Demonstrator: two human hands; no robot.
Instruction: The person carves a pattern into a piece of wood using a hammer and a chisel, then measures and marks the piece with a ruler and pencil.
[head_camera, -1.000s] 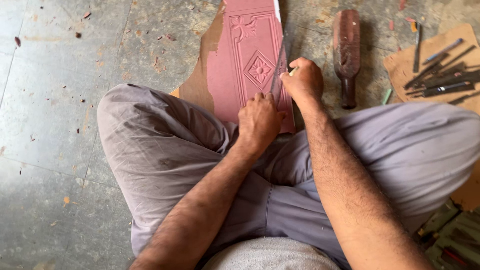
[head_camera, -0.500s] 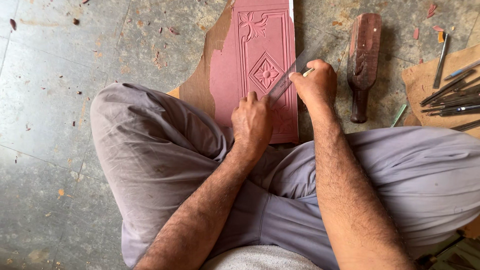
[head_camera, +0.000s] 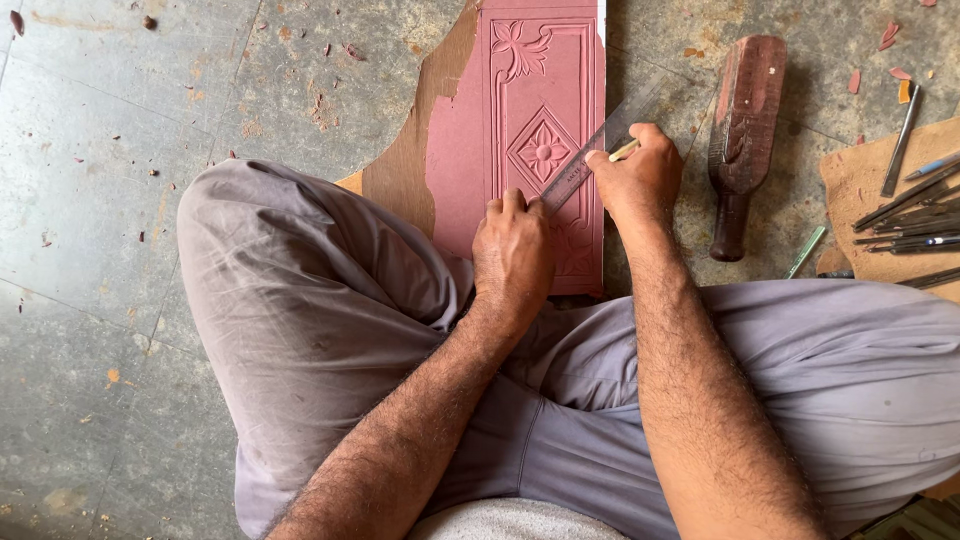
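The right hand (head_camera: 640, 180) has its grip closed on a pale pencil (head_camera: 624, 150) just right of centre, its tip against a metal ruler (head_camera: 585, 160) that lies slanted across a carved pink panel (head_camera: 545, 120) at the top centre of the frame. The left hand (head_camera: 512, 250) presses flat on the ruler's lower end and the panel, fingers extended, clasping nothing. To the right on the floor (head_camera: 130, 200) lies a dark wooden mallet (head_camera: 742, 130), and farther right a row of tools (head_camera: 905, 215) on cardboard.

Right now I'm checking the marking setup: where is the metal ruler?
The metal ruler lies diagonally across the pink carved panel, held down by the left hand, with the right hand at its upper edge.
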